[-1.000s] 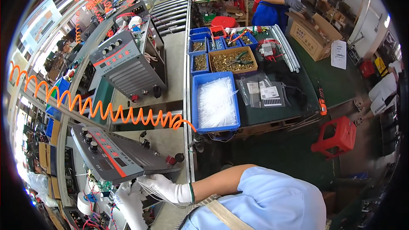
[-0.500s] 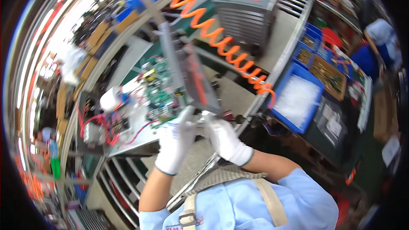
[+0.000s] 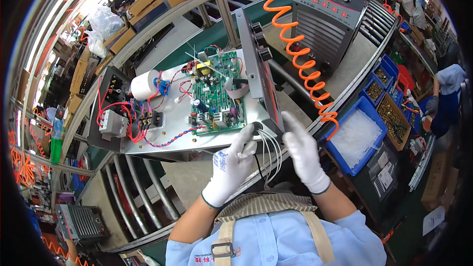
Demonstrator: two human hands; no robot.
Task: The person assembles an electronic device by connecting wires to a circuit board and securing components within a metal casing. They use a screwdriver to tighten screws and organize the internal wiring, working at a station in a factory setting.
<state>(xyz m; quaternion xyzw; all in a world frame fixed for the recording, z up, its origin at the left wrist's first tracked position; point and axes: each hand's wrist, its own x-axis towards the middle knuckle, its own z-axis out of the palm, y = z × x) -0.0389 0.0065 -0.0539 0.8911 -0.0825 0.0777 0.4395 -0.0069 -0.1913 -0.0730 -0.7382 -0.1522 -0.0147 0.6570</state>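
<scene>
A metal chassis (image 3: 172, 140) carries a green circuit board (image 3: 213, 99), a white cylinder (image 3: 145, 84) and red wiring. Its dark front panel (image 3: 264, 71) stands upright at the right end. Both my hands wear white gloves. My left hand (image 3: 230, 165) is at the chassis's near right corner, its index finger against a small black round part (image 3: 257, 126) and the other fingers curled; what they pinch is hidden. Beside it a bundle of white wires (image 3: 270, 153) loops down toward my apron. My right hand (image 3: 303, 153) lies open, fingers stretched along the panel's lower end.
A coiled orange hose (image 3: 290, 44) hangs beyond the panel, before a finished-looking grey machine (image 3: 327, 17). Blue bins (image 3: 355, 135) with small parts line the right side. Metal rollers (image 3: 132, 194) run at the lower left. A co-worker (image 3: 446, 88) is at the far right.
The whole view has shifted and turned. My right hand has moved apart from the left, to the panel's right side. The white wires now show clearly between my hands.
</scene>
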